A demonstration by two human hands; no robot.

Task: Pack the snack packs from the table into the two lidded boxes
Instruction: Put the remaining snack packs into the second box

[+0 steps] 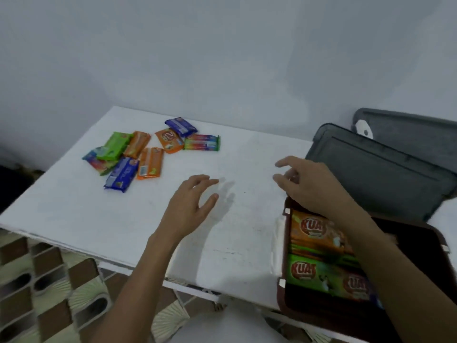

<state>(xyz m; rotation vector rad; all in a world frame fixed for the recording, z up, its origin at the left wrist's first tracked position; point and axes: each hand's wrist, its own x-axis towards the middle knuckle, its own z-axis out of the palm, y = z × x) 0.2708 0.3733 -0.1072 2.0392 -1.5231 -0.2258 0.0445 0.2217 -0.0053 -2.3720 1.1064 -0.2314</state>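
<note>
**Soft, Dim Light; Blur at the Right**

The scene is lit softly and rather dimly, with a cool cast. A faint, soft-edged shadow is thrown rightward by the left grip (190,206) onto the white rectangular surface (74,206), so the light is taken to come from above and the left. The orange and green printed snack packs (319,256) inside the dark red plastic box (281,299) are smeared by blur. Straight edges are bowed near the frame borders.

- Left hand (190,204): extended forward, palm facing down and inward, fingers relaxed and slightly spread, thumb apart; holds nothing.
- Left forearm (138,268): bare, rising from the lower left.
- Right hand (311,184): back uppermost, fingers loosely bent, pointing left; nothing visibly gripped.
- Right forearm (385,256): bare, entering from the lower right.
</note>
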